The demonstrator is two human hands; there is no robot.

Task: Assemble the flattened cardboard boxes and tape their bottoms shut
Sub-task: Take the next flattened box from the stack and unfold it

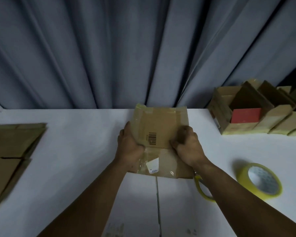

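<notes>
grey pleated curtain (92, 48) hangs behind white table (75, 151); red block (246, 115) far right.

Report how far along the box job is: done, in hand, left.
Done: a row of assembled boxes stands at the table's far right. In hand: the left hand and right hand both grip a cardboard box at mid-table; whether its bottom is taped I cannot tell. The yellow tape roll lies beside the right arm, not held. Left: a stack of flattened boxes waits at the left.

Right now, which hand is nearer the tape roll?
Right. The right hand grips the right edge of the box, toward the tape roll; the left hand grips its left edge.
</notes>
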